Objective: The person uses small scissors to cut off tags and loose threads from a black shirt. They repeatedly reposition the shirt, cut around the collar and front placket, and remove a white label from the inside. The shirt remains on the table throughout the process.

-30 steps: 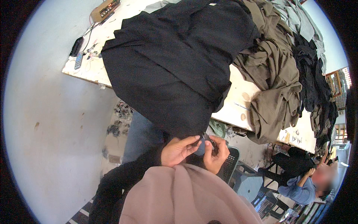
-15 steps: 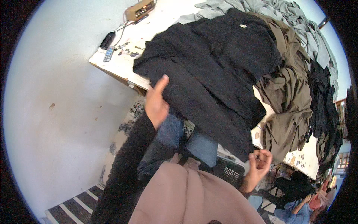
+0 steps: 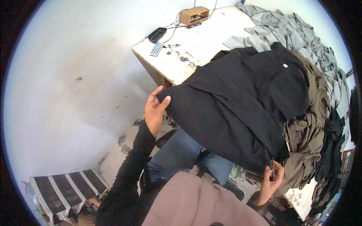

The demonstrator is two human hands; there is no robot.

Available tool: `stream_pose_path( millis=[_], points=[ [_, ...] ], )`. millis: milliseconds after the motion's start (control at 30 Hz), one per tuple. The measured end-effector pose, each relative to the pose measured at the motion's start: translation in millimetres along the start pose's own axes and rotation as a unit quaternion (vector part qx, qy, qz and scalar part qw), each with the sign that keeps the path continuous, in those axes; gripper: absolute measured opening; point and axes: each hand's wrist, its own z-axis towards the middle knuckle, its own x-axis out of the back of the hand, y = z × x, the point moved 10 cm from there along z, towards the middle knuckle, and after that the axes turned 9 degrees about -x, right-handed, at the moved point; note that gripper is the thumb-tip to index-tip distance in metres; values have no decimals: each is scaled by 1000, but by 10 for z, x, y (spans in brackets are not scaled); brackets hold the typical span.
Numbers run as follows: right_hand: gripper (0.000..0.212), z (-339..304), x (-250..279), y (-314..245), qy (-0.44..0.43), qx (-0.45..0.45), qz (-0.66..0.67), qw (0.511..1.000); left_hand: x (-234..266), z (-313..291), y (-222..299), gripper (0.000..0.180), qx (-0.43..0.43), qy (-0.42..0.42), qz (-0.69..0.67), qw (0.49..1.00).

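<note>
A black garment with a small pale label is spread over the near part of the table, its front edge hanging above my lap. At its left corner, my left hand pinches the cloth between thumb and fingers. Down at the right end of that same edge, my right hand grips the other corner with bent fingertips. The cloth between both hands is fairly flat, with some folds toward the right.
Brown cloth and a grey heap of fabric lie right of and behind the garment. On the white table are a tan box with wires, a black device and a small remote control. A wall rises at left.
The view has shifted, showing more of the table's left side. My left hand now pinches the garment's left corner, where its thumb lay on the cloth before. The front edge is spread out wider.
</note>
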Motion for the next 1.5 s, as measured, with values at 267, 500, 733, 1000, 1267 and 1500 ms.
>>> stream_pose_path(
  millis=[267, 500, 733, 1000, 1267, 1500],
  points=[
    [16, -213, -1702, -1310, -283, 87, 111, 949, 95, -53, 32, 38, -43, -94, 159, 982],
    [29, -401, -2489, -1872, -319, 123, 145, 929, -49, -296, 224, 56, -43, -159, 179, 970],
    [19, -540, -2565, -2307, -248, 222, 18, 943, -119, -392, 502, 61, -76, -186, 288, 936],
    [17, -668, -2616, -2653, -192, 338, -71, 919, -246, -429, 645, 66, -159, -219, 382, 884],
    [19, -278, -2463, -2276, -150, 249, -39, 956, 302, -235, 381, 68, -126, -133, 262, 948],
    [20, 426, -2404, -1535, -110, 176, -32, 978, 1882, 282, -988, 35, 167, 52, 130, 976]
  ],
)
